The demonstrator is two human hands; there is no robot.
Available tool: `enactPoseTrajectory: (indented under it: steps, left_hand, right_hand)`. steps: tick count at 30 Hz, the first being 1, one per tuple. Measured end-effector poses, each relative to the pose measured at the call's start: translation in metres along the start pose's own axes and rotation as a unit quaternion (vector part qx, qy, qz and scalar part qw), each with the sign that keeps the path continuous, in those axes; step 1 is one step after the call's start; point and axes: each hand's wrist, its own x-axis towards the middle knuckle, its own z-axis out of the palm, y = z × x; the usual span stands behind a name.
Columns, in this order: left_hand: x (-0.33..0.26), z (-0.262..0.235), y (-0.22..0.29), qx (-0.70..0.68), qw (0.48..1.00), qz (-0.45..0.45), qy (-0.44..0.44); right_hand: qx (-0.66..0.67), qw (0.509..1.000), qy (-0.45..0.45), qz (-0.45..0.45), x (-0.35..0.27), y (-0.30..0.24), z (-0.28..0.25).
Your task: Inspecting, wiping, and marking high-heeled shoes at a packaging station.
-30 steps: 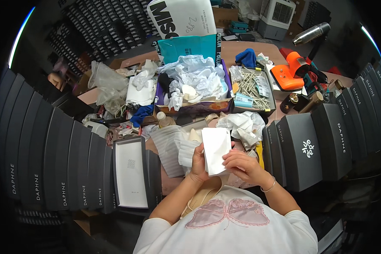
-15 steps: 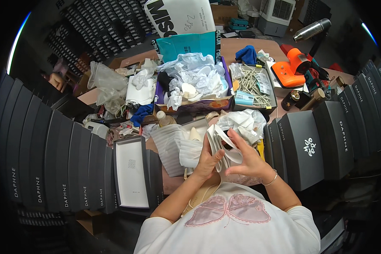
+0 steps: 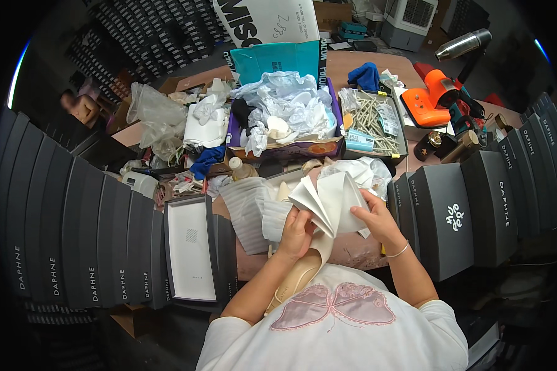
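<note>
Between my hands is folded white paper (image 3: 337,195), spread into several layers like a fan. My left hand (image 3: 297,234) is closed on its lower left folds. At the opposite edge, my right hand (image 3: 377,216) pinches the paper between thumb and fingers. A beige shoe (image 3: 300,278) lies below the paper against my shirt, its insole facing up; its front is partly hidden. Beyond my left hand, white foam wrap (image 3: 244,207) lies beside an open shoebox, where part of a pale shoe (image 3: 283,190) shows. Crumpled white paper (image 3: 371,173) sits just beyond my right hand.
Dark grey shoeboxes (image 3: 80,229) stand in rows on both sides, with an open box part (image 3: 192,253) at left. Farther back are a carton of crumpled tissue (image 3: 291,111), a box of thin sticks (image 3: 371,123) and an orange device (image 3: 427,102). A person (image 3: 80,108) is at far left.
The white paper has opened out wider and turned. My right hand has moved right to its edge, and my left hand slightly down. More of the beige shoe shows.
</note>
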Motion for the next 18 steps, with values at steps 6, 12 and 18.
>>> enactPoseTrajectory:
  steps: [6,12,18]
  left_hand:
    - [-0.003,0.029,0.0,0.175,0.966,0.192,-0.014]
    - [-0.016,0.032,0.013,0.367,0.895,0.242,-0.071]
    - [-0.012,0.019,0.007,0.253,0.93,0.172,-0.202]
  right_hand:
    - [0.145,0.985,0.077,-0.062,0.009,0.028,0.011]
    - [0.288,0.945,0.123,-0.094,0.017,0.022,0.016]
    - [0.322,0.917,0.152,-0.179,0.024,0.004,0.002]
